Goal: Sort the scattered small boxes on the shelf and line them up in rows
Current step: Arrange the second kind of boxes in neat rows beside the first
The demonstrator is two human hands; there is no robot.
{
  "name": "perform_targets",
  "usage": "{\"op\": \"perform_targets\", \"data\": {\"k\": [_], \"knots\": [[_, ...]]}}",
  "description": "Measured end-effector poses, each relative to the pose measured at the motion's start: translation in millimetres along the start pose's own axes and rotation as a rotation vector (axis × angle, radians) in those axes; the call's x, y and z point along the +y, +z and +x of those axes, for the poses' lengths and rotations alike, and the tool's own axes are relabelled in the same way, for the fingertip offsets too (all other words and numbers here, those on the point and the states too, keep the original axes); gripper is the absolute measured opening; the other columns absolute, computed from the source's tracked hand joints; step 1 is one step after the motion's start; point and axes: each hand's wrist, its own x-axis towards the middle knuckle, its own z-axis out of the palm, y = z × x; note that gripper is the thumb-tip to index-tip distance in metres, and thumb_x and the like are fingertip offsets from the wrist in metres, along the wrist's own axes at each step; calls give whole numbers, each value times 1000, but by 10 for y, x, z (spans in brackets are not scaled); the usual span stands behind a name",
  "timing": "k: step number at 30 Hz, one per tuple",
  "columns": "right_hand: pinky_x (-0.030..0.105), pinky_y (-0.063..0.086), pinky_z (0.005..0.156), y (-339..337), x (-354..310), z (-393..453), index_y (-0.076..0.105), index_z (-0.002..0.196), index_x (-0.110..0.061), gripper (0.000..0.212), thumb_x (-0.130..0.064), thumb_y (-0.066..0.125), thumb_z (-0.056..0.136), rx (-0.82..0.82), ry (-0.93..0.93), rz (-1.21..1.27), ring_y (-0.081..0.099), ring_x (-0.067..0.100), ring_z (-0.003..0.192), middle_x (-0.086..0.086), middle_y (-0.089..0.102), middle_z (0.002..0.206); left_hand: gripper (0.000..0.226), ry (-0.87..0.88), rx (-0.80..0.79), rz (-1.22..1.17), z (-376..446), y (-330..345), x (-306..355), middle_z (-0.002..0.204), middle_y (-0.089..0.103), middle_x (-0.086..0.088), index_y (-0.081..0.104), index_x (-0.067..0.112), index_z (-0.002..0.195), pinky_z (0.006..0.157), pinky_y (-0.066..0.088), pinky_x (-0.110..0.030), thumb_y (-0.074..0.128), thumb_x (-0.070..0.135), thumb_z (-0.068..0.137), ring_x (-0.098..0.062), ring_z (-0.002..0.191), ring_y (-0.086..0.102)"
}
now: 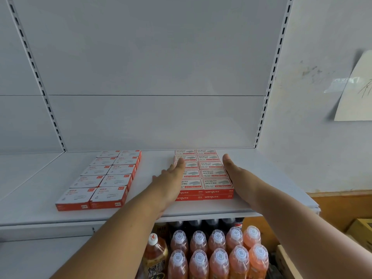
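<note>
Red-and-white staple boxes in two neat columns, seemingly two layers high, on the white shelf, left hand and right hand flat with straight fingers pressing the block's sides, paperclip boxes left of it, bare shelf between, block's front near shelf edge.

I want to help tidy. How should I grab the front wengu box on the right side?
Pinch the top front right wengu box by its front red edge and back edge, coming from above. It's flat, stacked, and another box hugs its left side.

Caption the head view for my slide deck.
Both hands flank the right block of boxes, squaring it on the shelf.
</note>
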Motion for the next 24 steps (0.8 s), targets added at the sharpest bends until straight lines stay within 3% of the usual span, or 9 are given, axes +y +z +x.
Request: {"op": "perform_targets", "data": {"k": [5, 7, 9, 10, 12, 14, 16, 19, 24], "knots": [[42, 39, 107, 33, 1, -41, 64, 124, -33, 90, -87, 12, 74, 37, -21, -51, 64, 20, 110, -3, 72, 112, 85, 13, 19, -6, -34, -30, -10, 151, 46, 0, 36, 35, 150, 120, 17, -52, 5, 78, 83, -25, 146, 29], [31, 44, 91, 19, 23, -44, 67, 118, -32, 87, -86, 13, 77, 75, -29, -40, 66, 14, 101, -8, 75, 101, 87, 24, 38, -12, -74, -45, -43, 147, 51, 2, 39, 36, 148, 119, 21, -51, 4, 78, 81, -23, 141, 37], [19, 35, 67, 11, 39, -62, 71, 100, -33, 74, -81, 17, 84, 121, -30, -28, 62, 4, 82, -16, 72, 78, 94, 37, 19, 19, -132, -42, -54, 154, 42, 4, 34, 39, 150, 120, 15, -52, 1, 83, 73, -25, 148, 25], [18, 32, 63, 16, 43, -77, 70, 95, -34, 69, -80, 18, 85, 131, -29, -31, 60, 2, 79, -18, 69, 74, 98, 37, 8, 39, -157, -33, -50, 158, 35, 4, 30, 39, 152, 121, 11, -53, 0, 84, 70, -26, 150, 17], [22, 38, 70, 39, 45, -106, 69, 99, -35, 68, -80, 19, 85, 107, -33, -43, 61, 5, 84, -16, 70, 82, 100, 29, 2, 75, -195, -24, -18, 161, 28, 3, 24, 37, 154, 121, 7, -54, -1, 83, 69, -27, 151, 9], [35, 43, 94, 50, 47, -113, 66, 116, -35, 74, -81, 18, 84, 78, -57, -55, 64, 16, 101, -7, 72, 102, 100, 28, 3, 99, -220, -27, 15, 162, 27, 1, 23, 35, 155, 121, 7, -53, -1, 82, 70, -27, 151, 10], [44, 38, 108, 46, 42, -140, 61, 127, -34, 81, -83, 15, 81, 75, -85, -78, 61, 22, 113, -1, 69, 117, 98, 26, 13, 105, -252, -38, 23, 162, 26, 2, 22, 36, 155, 121, 8, -54, 0, 82, 72, -27, 151, 10], [50, 28, 115, -5, 80, -190, 46, 143, -29, 97, -85, 6, 75, 67, -135, -242, 46, 29, 133, 6, 56, 140, 94, 14, 28, 153, -307, -40, -40, 163, 24, 1, 22, 37, 155, 120, 9, -56, 0, 82, 75, -27, 151, 9], [46, 13, 121, -70, 210, -216, 29, 152, -27, 63, -56, 9, 100, -9, -221, -445, 24, 24, 146, 9, 38, 154, 81, 25, 77, 289, -348, 21, -70, 164, 20, -4, 24, 31, 155, 122, 2, -51, 2, 72, 89, -25, 152, 1]]}}
